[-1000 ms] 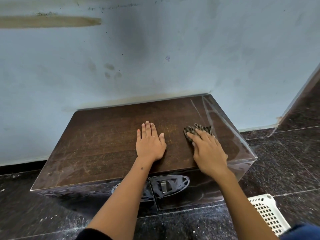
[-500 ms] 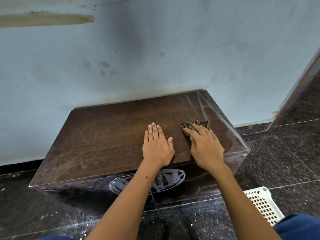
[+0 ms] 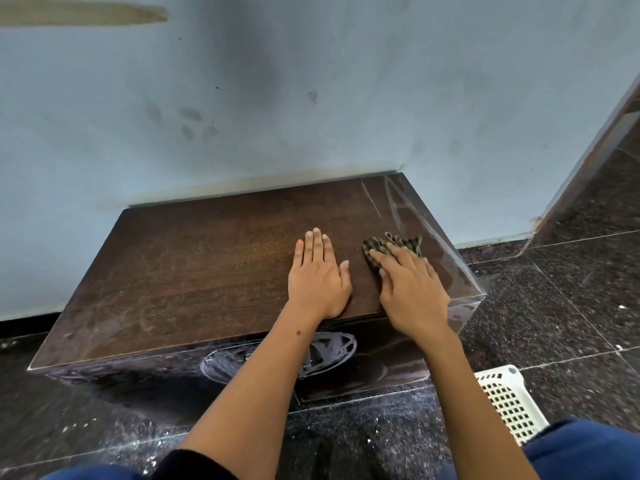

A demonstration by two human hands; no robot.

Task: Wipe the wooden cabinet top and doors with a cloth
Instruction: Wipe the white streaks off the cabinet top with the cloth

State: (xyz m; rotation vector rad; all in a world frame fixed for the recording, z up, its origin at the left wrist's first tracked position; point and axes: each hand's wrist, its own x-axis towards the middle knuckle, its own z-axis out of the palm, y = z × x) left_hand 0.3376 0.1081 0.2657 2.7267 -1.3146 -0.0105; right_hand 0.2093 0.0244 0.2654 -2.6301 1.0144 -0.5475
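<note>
Two hands on the cabinet top point(image 3: 194, 271): my left hand point(image 3: 318, 275) lies flat and empty, my right hand point(image 3: 410, 289) presses straight fingers on the soft, floppy cloth point(image 3: 388, 247) near the right edge, so I'd bunch its middle.

The low dark-brown wooden cabinet top point(image 3: 194, 268) shows visible grain with a dull, scuffed sheen and pale dusty smears near its front-left edge. A clear glossy film point(image 3: 446, 268) clings over its right end, catching light. The cabinet's dark front doors point(image 3: 388, 355) look smoother and shinier, streaked with whitish marks. The crumpled brown checked woven cloth point(image 3: 388, 245) looks soft and matt. The pale blue painted wall point(image 3: 311, 98) is matt and smudged. The black speckled stone floor point(image 3: 554, 306) is polished, and the white perforated plastic basket point(image 3: 505, 400) is smooth.
</note>
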